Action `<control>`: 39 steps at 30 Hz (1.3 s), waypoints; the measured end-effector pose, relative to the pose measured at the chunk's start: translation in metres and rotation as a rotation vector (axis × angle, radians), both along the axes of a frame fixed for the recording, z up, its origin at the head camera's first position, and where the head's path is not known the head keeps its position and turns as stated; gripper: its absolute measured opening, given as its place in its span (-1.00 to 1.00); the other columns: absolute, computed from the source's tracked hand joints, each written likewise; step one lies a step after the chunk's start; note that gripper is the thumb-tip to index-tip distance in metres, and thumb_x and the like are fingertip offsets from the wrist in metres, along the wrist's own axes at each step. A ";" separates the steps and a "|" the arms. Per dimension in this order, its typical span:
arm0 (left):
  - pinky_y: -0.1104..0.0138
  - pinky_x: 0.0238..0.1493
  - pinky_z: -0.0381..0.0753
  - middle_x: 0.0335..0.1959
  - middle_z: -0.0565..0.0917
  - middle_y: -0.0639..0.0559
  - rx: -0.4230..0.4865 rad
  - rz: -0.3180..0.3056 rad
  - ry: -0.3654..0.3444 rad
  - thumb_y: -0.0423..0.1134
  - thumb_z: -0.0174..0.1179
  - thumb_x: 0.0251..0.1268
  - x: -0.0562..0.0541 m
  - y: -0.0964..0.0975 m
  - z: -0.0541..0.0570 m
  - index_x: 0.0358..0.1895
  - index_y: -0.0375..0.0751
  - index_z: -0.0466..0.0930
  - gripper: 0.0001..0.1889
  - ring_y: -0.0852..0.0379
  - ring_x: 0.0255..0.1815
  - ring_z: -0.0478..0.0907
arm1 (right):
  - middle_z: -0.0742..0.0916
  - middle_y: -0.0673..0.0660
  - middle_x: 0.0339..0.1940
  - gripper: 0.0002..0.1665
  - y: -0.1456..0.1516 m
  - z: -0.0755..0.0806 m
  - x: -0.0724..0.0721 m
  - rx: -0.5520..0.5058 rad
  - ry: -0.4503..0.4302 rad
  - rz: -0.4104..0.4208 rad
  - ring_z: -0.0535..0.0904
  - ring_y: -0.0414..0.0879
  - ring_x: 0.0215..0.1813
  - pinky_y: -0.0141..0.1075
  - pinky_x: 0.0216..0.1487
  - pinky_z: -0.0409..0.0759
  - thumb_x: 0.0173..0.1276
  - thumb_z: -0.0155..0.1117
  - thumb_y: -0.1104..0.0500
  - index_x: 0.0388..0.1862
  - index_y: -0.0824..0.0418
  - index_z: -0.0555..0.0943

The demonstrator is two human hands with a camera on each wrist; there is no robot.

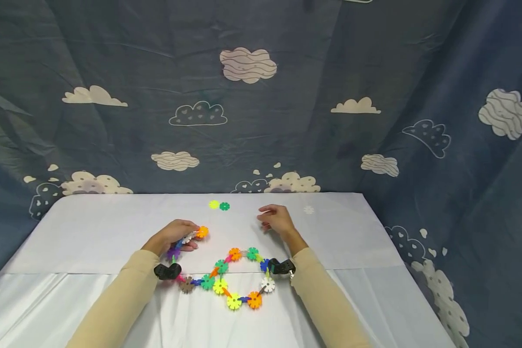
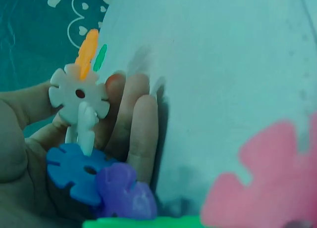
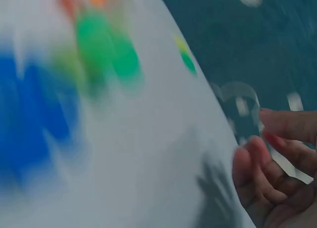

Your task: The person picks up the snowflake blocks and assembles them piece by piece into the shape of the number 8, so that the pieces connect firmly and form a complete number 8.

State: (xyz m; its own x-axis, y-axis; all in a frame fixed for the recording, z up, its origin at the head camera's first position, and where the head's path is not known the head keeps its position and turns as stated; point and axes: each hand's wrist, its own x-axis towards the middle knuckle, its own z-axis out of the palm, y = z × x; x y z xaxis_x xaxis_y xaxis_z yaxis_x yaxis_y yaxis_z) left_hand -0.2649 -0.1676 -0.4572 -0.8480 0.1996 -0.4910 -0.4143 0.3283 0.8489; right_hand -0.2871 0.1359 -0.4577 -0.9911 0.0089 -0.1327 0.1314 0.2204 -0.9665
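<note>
My left hand [image 1: 170, 235] grips the end of a chain of colourful notched plastic discs. At its tip is an orange disc [image 1: 203, 232], slotted into a white disc [image 2: 63, 89] held by thumb and fingers. Below them in the left wrist view hang a blue disc [image 2: 69, 163] and a purple disc [image 2: 126, 191]. Partly hidden by the left wrist, the chain runs past a brown disc [image 1: 186, 285] to a closed ring with a green disc [image 1: 222, 266] on the table. Right of it, my right hand [image 1: 278, 221] hovers with loosely bent fingers and holds nothing visible.
Loose on the white-covered table [image 1: 113, 227] lie a yellow disc [image 1: 214, 204], a green disc [image 1: 224, 206] and, farther right, a white disc [image 1: 309, 210]. A dark cloud-patterned curtain [image 1: 287, 135] stands behind the table and along its right side.
</note>
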 end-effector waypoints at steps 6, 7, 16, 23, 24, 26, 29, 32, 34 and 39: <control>0.34 -0.41 0.68 -0.28 0.67 -0.11 0.002 0.022 0.022 -0.20 -0.01 0.50 0.004 -0.003 0.001 0.18 -0.41 0.40 -0.63 0.17 -0.58 0.64 | 0.64 0.22 -0.28 -0.58 0.071 -0.012 -0.014 0.244 0.023 -0.293 0.57 0.00 -0.38 -0.23 -0.35 0.59 0.24 0.35 0.28 0.08 0.34 0.58; 0.34 -0.40 0.68 -0.27 0.67 -0.11 0.003 0.024 0.019 -0.19 -0.01 0.51 0.004 -0.003 0.001 0.19 -0.41 0.39 -0.63 0.16 -0.57 0.64 | 0.64 0.27 -0.16 -0.54 0.080 -0.014 -0.015 0.294 0.011 -0.326 0.58 0.06 -0.24 -0.17 -0.21 0.60 0.25 0.33 0.27 0.13 0.33 0.56; 0.37 -0.32 0.68 -0.26 0.63 -0.13 -0.019 -0.039 0.055 -0.25 -0.06 0.52 0.001 -0.012 0.003 0.15 -0.47 0.39 -0.66 0.20 -0.47 0.62 | 0.52 0.38 0.23 -0.49 0.111 -0.020 -0.026 0.610 -0.059 -0.279 0.38 0.27 0.28 0.06 0.30 0.33 0.35 0.26 0.19 0.21 0.40 0.47; 0.39 -0.19 0.61 -0.15 0.64 -0.13 -0.069 -0.087 0.094 -0.24 -0.03 0.51 -0.002 -0.021 -0.005 0.15 -0.48 0.45 -0.64 0.23 -0.34 0.60 | 0.63 0.30 -0.16 -0.67 0.109 -0.016 -0.024 0.495 -0.050 -0.332 0.59 0.05 -0.24 -0.18 -0.20 0.61 0.25 0.34 0.31 -0.04 0.35 0.52; 0.36 -0.14 0.59 -0.10 0.63 -0.15 -0.085 -0.097 0.105 -0.23 -0.01 0.50 -0.001 -0.022 -0.005 0.15 -0.48 0.46 -0.63 0.21 -0.29 0.59 | 0.64 0.27 -0.23 -0.70 0.108 -0.015 -0.022 0.439 -0.038 -0.326 0.59 -0.01 -0.34 -0.24 -0.31 0.62 0.24 0.34 0.35 -0.07 0.36 0.52; 0.25 0.00 0.54 0.02 0.59 -0.22 -0.113 -0.121 0.120 -0.21 0.00 0.49 -0.001 -0.024 -0.005 0.16 -0.48 0.46 -0.61 0.10 -0.14 0.56 | 0.65 0.21 -0.39 -0.75 0.102 -0.014 -0.018 0.326 -0.008 -0.297 0.57 -0.10 -0.52 -0.34 -0.50 0.60 0.22 0.32 0.40 -0.14 0.37 0.51; 0.06 0.20 0.39 0.18 0.50 -0.26 -0.153 -0.120 0.106 -0.14 0.03 0.46 0.000 -0.025 -0.003 0.17 -0.41 0.49 -0.58 -0.05 0.09 0.45 | 0.67 0.14 -0.52 -0.81 0.085 -0.010 -0.011 0.200 0.038 -0.211 0.57 -0.16 -0.59 -0.38 -0.55 0.59 0.20 0.33 0.43 -0.21 0.39 0.54; -0.05 0.29 0.25 0.23 0.45 -0.28 -0.175 -0.128 0.085 -0.09 0.04 0.44 0.000 -0.026 0.000 0.18 -0.38 0.49 -0.55 -0.12 0.19 0.34 | 0.71 0.15 -0.54 -0.84 0.058 0.000 -0.002 0.148 0.077 -0.112 0.62 -0.14 -0.57 -0.30 -0.49 0.65 0.18 0.34 0.44 -0.26 0.41 0.56; 0.00 0.24 0.33 0.17 0.50 -0.26 -0.169 -0.130 0.082 -0.09 0.06 0.43 -0.001 -0.026 0.000 0.16 -0.39 0.50 -0.56 -0.08 0.12 0.40 | 0.72 0.19 -0.52 -0.87 0.036 0.007 0.006 0.130 0.092 -0.045 0.65 -0.11 -0.52 -0.23 -0.43 0.68 0.17 0.34 0.45 -0.29 0.42 0.58; 0.35 -0.14 0.58 -0.14 0.66 -0.08 -0.087 -0.102 0.058 -0.19 0.07 0.44 -0.004 -0.022 -0.004 0.11 -0.42 0.49 -0.63 0.19 -0.31 0.59 | 0.70 0.15 -0.46 -0.88 -0.019 0.018 0.025 0.163 0.116 0.108 0.61 -0.10 -0.47 -0.23 -0.37 0.67 0.18 0.42 0.33 -0.37 0.36 0.63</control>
State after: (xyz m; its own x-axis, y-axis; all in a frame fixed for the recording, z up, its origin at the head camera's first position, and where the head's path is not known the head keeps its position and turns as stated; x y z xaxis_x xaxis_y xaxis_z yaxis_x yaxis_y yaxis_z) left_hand -0.2684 -0.1898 -0.4615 -0.8530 0.2451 -0.4608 -0.3259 0.4396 0.8370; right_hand -0.2620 0.1166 -0.4400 -0.9960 -0.0862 -0.0234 -0.0113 0.3813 -0.9244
